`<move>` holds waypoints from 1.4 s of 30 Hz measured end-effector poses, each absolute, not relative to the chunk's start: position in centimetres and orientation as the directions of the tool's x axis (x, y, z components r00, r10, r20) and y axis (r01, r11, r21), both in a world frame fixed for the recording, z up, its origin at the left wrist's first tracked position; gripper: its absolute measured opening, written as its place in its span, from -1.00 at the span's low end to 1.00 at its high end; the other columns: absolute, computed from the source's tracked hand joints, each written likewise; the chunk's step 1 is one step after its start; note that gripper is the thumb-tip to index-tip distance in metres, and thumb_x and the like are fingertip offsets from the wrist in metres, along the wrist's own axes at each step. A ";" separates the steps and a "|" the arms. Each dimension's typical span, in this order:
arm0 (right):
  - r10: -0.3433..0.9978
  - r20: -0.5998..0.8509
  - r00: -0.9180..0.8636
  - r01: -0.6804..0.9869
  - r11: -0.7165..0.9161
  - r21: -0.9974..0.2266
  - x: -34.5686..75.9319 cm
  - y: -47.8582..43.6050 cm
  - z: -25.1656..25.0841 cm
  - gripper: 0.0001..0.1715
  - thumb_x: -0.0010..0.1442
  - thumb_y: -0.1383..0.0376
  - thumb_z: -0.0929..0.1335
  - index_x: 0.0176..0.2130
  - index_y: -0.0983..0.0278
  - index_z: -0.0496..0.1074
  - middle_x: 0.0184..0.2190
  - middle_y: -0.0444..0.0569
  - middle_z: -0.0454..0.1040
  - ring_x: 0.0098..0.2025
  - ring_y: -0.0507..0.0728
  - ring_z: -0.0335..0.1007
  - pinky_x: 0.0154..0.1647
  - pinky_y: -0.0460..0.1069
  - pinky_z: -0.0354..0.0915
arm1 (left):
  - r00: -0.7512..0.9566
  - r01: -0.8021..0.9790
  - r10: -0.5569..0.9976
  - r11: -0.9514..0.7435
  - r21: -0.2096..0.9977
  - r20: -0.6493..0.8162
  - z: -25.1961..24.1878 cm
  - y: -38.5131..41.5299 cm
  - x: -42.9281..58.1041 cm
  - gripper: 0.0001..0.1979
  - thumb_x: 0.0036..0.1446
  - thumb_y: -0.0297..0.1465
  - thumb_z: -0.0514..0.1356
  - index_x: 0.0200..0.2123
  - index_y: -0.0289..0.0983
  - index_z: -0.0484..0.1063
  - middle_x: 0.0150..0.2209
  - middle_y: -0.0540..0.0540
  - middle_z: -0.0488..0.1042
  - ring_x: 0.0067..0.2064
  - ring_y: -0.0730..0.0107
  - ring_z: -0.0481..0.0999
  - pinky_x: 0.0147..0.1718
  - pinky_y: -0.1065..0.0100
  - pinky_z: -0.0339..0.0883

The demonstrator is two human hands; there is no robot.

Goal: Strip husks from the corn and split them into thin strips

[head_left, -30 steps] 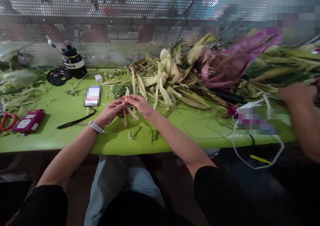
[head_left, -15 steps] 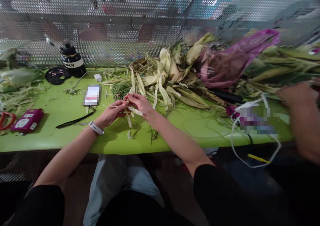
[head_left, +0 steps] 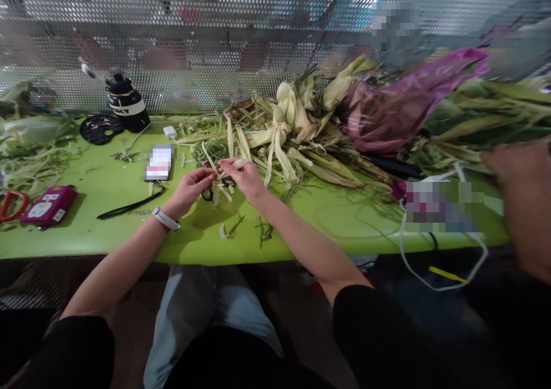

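Pinching corn-husk strips [head_left: 216,194] with right hand [head_left: 245,179].
With long tails toward near table edge [head_left: 241,252], just right of left hand [head_left: 196,185]; left grip unclear.

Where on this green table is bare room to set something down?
Green tabletop shows bare between the purple box and black strap, and along the front edge right of the right forearm. The back centre and right are crowded with the husk pile and plastic bag.
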State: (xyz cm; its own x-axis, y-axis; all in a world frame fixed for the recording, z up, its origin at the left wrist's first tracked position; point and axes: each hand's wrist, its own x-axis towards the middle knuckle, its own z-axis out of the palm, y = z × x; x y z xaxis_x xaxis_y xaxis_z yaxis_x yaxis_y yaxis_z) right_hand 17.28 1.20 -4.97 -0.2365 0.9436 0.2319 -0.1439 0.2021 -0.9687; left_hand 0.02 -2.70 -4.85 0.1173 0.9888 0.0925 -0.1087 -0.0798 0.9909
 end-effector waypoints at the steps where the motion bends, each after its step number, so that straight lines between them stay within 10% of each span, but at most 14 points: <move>1: 0.941 0.235 -0.242 -0.111 0.214 -0.971 17.3 1.2 -4.9 -0.55 0.03 -0.07 0.50 -0.29 0.24 0.53 -0.37 -0.10 0.53 -0.31 0.04 0.39 -0.17 -0.02 0.33 | 0.119 -0.089 0.988 -0.085 0.992 0.095 -4.9 -2.7 -0.1 -0.70 -0.01 -0.22 0.46 -0.26 -0.27 0.61 -0.33 -0.02 0.57 -0.35 0.51 0.45 -0.32 0.45 0.33; 21: 0.943 0.197 -0.269 -0.116 0.171 -0.978 17.4 1.3 -4.5 -0.44 -0.04 -0.17 0.50 -0.39 0.24 0.45 -0.45 -0.16 0.42 -0.37 0.02 0.31 -0.22 -0.04 0.30 | 0.192 -0.060 0.973 -0.121 0.991 0.130 -4.3 -3.2 -0.1 -0.68 0.09 -0.12 0.38 -0.34 -0.28 0.57 -0.53 0.04 0.41 -0.52 0.56 0.30 -0.50 0.46 0.22; 29: 0.953 0.183 -0.242 -0.191 0.138 -0.972 17.9 1.7 -4.4 -0.52 0.00 -0.11 0.52 -0.35 0.23 0.50 -0.45 -0.15 0.45 -0.36 0.04 0.40 -0.20 -0.03 0.35 | 0.235 -0.123 0.967 -0.074 0.990 0.102 -4.6 -2.5 -0.3 -0.52 -0.09 -0.29 0.51 -0.11 -0.28 0.46 -0.40 0.00 0.59 -0.39 0.49 0.53 -0.33 0.43 0.37; 42: 0.870 0.198 -0.452 -0.241 0.095 -0.966 18.9 2.2 -4.4 -0.59 0.09 -0.02 0.49 -0.19 0.21 0.57 -0.18 -0.06 0.61 -0.08 0.11 0.50 0.02 0.00 0.39 | 0.223 -0.306 0.970 -0.022 0.952 0.094 -4.4 -2.4 -1.0 -0.58 -0.05 -0.38 0.50 -0.22 -0.27 0.36 -0.34 0.01 0.57 -0.35 0.53 0.54 -0.39 0.51 0.35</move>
